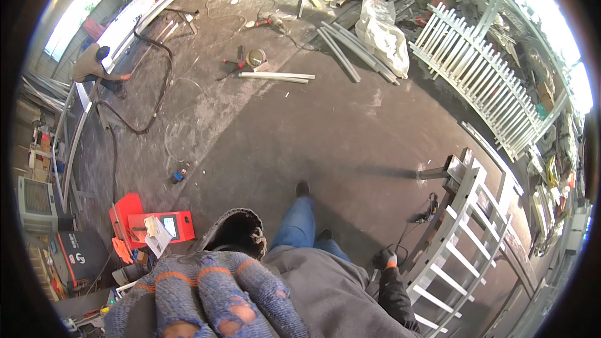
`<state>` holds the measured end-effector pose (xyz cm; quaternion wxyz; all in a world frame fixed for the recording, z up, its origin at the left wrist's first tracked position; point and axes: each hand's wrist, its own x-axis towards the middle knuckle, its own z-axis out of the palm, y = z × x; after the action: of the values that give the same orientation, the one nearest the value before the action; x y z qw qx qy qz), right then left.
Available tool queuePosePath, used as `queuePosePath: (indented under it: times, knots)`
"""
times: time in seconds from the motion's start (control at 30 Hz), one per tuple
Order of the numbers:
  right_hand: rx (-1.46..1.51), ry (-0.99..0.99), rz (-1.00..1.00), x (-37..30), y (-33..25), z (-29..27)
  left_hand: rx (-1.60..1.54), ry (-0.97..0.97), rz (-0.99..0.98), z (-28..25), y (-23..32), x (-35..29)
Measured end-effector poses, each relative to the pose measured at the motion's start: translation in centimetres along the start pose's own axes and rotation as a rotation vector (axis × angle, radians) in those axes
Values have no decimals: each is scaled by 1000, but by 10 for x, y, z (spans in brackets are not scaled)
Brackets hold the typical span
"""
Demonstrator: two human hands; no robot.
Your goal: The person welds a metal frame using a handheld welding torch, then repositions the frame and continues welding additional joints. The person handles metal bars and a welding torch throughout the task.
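Note:
My left hand, in a worn grey-blue knit glove with orange bands, is raised close at the lower left. Its fingers are bent side by side, and skin shows through holes. Just beyond it is a dark, rounded, hollow thing with a frayed edge. Whether the hand holds it is hidden. My right hand, dark-gloved below a black sleeve, hangs low beside a white slatted metal frame. A black cable loop lies at that hand. The fingers are too small and dark to read.
A black tool lies beside the metal frame. At the left stand a red machine and a black case. A hose and metal bars lie on the floor. Far left, another person crouches at a long frame.

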<state>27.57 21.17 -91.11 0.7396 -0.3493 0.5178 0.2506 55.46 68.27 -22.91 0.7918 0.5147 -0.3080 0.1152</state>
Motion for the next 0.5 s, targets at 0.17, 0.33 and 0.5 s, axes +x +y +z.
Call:
queuePosePath:
  times: [0.17, 0.33, 0.5]
  knots:
    - [-299, 227, -128, 56, -144, 152, 36, 103, -168, -72, -115, 55]
    - [-327, 349, -43, 121, -248, 331, -108, 251, -569, -210, -391, 102]
    - [-519, 294, -163, 159, -341, 476, -17, 737, -1278, -358, -601, 15]
